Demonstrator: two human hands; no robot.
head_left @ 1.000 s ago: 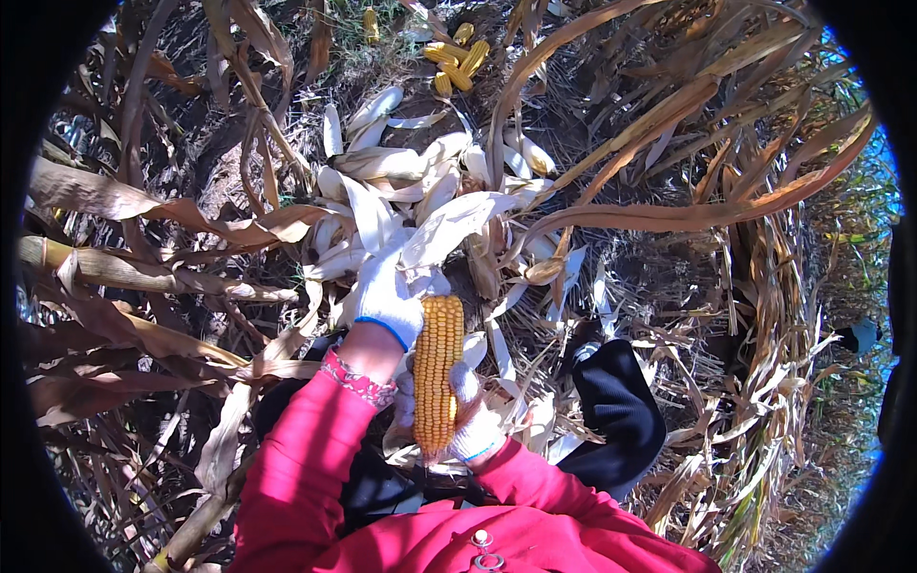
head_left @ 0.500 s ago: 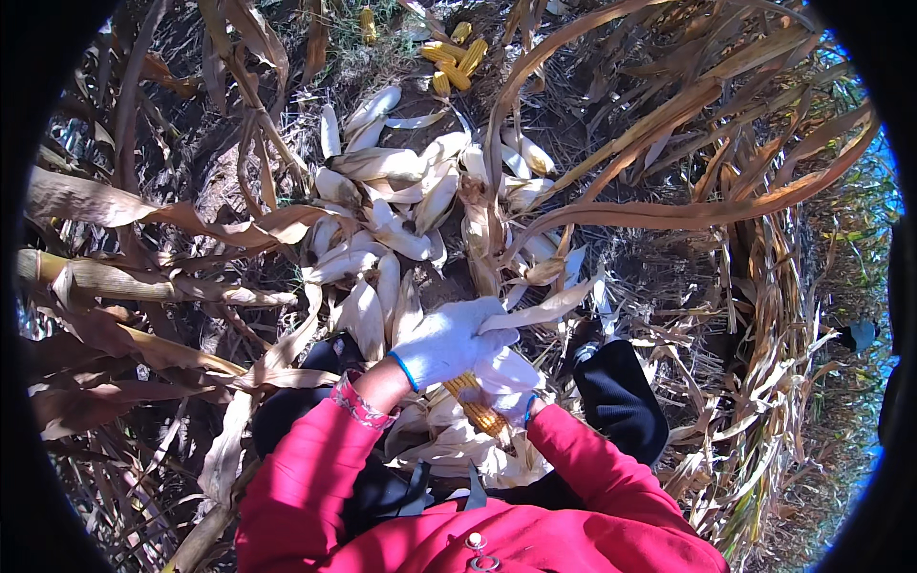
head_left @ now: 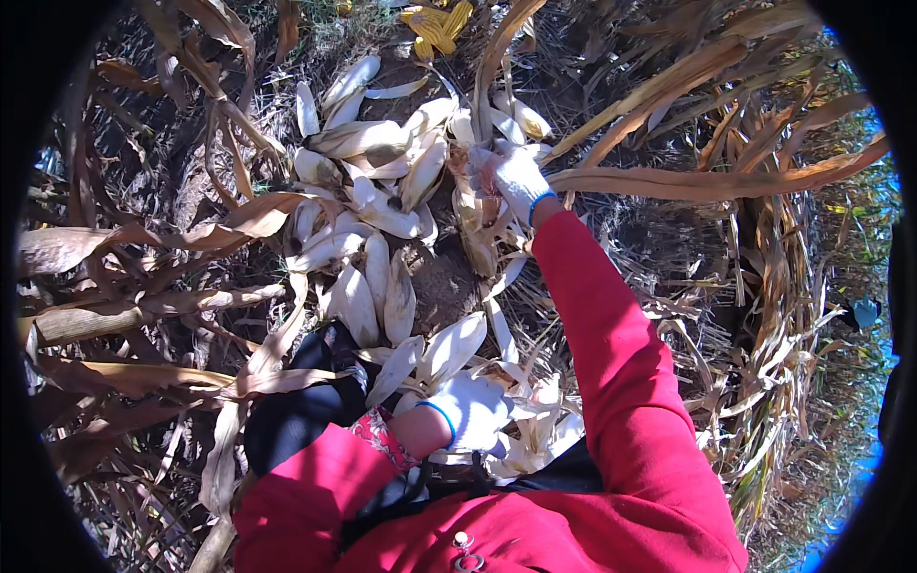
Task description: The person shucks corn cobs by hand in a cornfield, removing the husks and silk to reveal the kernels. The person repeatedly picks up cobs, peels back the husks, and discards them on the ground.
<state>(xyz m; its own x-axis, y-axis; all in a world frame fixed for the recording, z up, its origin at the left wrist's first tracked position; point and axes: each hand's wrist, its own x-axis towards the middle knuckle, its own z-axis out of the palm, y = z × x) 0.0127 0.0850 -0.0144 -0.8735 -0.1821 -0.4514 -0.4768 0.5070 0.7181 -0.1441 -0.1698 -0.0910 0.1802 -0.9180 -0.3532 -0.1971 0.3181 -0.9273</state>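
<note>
Left hand (head_left: 473, 413) low on loose husks (head_left: 541, 409), right hand (head_left: 519, 181) out at the corn heap (head_left: 361, 140) (whether either grips anything, cannot tell); yellow cobs (head_left: 432, 29) beyond.

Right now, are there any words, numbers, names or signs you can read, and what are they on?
None: I can't read any words, numbers, names or signs.
The white gloves on the left hand and right hand, the red top and the yellow corn ears show no writing.
The patterned cuff has pale marks, too small to make out.
</note>
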